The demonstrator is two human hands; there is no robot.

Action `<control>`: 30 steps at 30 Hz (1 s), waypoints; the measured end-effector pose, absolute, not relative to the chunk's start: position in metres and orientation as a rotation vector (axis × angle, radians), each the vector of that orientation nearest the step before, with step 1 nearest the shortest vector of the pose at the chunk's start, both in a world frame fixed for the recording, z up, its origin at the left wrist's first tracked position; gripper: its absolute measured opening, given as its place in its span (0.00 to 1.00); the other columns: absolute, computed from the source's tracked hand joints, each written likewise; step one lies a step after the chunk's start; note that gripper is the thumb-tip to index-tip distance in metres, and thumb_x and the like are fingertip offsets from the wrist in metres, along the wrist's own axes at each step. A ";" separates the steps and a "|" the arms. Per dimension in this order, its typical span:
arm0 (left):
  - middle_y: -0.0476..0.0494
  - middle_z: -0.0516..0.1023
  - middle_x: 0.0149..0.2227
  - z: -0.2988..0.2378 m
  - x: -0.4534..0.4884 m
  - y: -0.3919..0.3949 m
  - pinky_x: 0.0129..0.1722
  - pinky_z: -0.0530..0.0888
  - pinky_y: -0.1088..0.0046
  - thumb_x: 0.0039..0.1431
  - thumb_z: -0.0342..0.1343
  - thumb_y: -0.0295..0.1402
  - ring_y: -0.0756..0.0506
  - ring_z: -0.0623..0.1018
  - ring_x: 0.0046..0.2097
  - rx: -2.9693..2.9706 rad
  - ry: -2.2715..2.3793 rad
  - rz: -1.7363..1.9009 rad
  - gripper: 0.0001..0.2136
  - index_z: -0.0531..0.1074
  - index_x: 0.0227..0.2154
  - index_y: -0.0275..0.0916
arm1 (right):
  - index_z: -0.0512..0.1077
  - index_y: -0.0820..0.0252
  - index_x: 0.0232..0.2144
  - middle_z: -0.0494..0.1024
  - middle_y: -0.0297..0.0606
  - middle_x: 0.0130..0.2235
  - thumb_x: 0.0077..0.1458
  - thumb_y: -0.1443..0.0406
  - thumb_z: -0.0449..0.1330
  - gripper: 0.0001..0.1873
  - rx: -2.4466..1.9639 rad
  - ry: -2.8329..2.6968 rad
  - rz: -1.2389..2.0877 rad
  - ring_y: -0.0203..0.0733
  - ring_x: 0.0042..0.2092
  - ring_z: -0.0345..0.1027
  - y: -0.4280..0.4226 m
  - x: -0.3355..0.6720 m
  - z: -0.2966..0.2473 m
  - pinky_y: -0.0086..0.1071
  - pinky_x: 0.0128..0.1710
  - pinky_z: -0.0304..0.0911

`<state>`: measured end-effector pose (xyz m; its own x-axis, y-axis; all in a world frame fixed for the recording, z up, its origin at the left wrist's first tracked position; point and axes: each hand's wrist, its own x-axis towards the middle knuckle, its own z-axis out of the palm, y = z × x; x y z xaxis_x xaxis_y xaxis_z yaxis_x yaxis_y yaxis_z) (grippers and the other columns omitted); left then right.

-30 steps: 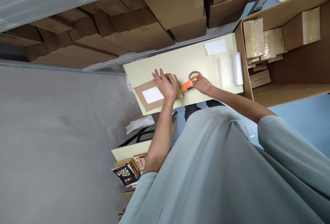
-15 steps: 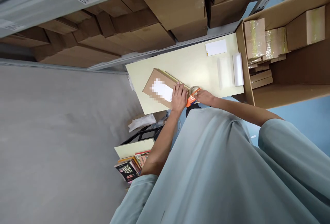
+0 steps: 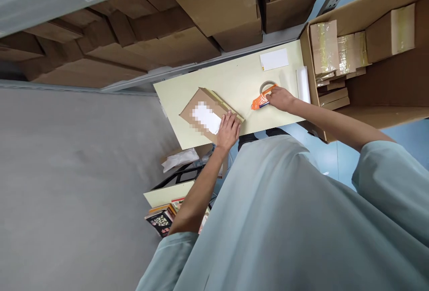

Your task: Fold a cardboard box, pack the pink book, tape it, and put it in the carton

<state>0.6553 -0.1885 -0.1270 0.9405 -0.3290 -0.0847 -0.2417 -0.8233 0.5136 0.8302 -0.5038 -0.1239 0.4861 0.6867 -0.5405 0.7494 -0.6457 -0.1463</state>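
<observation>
Tape runs taut from my orange tape dispenser [image 3: 262, 99], gripped in my right hand [image 3: 281, 99], to the flat brown cardboard parcel [image 3: 208, 112]. My left hand [image 3: 228, 130] presses flat, fingers spread, on the parcel's near end on the pale yellow desk [image 3: 234, 76].

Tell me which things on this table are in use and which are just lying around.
In use:
- cardboard parcel, under the left hand
- orange tape dispenser, held by the right hand

Lying about:
- white card
- white roll
- big open box of small cartons
- books on the floor
</observation>
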 end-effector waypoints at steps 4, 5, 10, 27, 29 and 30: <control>0.30 0.84 0.59 -0.111 0.636 -0.190 0.78 0.64 0.39 0.79 0.50 0.37 0.32 0.73 0.74 2.554 -0.490 -0.301 0.14 0.80 0.48 0.38 | 0.76 0.74 0.59 0.86 0.57 0.51 0.70 0.73 0.53 0.20 2.622 1.341 -0.900 0.57 0.60 0.79 -0.459 0.812 -0.122 0.45 0.65 0.65; 0.31 0.85 0.56 -0.107 0.633 -0.191 0.77 0.67 0.41 0.79 0.50 0.38 0.32 0.76 0.72 2.544 -0.493 -0.314 0.14 0.81 0.47 0.39 | 0.77 0.73 0.58 0.86 0.57 0.51 0.69 0.74 0.53 0.20 2.605 1.369 -0.908 0.57 0.60 0.79 -0.451 0.805 -0.121 0.45 0.65 0.65; 0.27 0.78 0.68 -0.096 0.671 -0.199 0.79 0.62 0.40 0.79 0.50 0.40 0.31 0.69 0.77 2.580 -0.113 -0.109 0.18 0.77 0.61 0.39 | 0.77 0.75 0.59 0.87 0.57 0.51 0.68 0.76 0.52 0.23 2.607 1.369 -0.965 0.57 0.58 0.80 -0.440 0.781 -0.116 0.45 0.66 0.63; 0.30 0.70 0.75 -0.134 0.715 -0.191 0.85 0.46 0.48 0.81 0.37 0.41 0.40 0.52 0.84 2.608 0.145 -0.084 0.27 0.65 0.74 0.40 | 0.75 0.72 0.65 0.87 0.55 0.55 0.70 0.75 0.56 0.24 2.509 1.540 -1.075 0.51 0.58 0.81 -0.423 0.745 -0.100 0.41 0.68 0.63; 0.30 0.70 0.75 -0.132 0.711 -0.186 0.85 0.46 0.49 0.81 0.37 0.41 0.41 0.53 0.84 2.602 0.091 -0.126 0.27 0.66 0.74 0.40 | 0.74 0.72 0.66 0.86 0.56 0.57 0.72 0.75 0.56 0.23 2.485 1.583 -1.106 0.51 0.60 0.81 -0.420 0.741 -0.100 0.42 0.69 0.62; 0.31 0.70 0.75 -0.133 0.710 -0.184 0.85 0.46 0.50 0.81 0.37 0.41 0.41 0.53 0.84 2.603 0.085 -0.130 0.27 0.66 0.74 0.40 | 0.74 0.72 0.66 0.86 0.57 0.57 0.73 0.74 0.56 0.23 2.475 1.602 -1.119 0.51 0.60 0.80 -0.421 0.742 -0.101 0.42 0.69 0.62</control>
<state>0.7102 -0.1843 -0.1326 0.9934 0.0350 -0.1091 0.0857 -0.8588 0.5052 0.7416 -0.4214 -0.1014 0.2324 0.8016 -0.5508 0.7932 -0.4840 -0.3696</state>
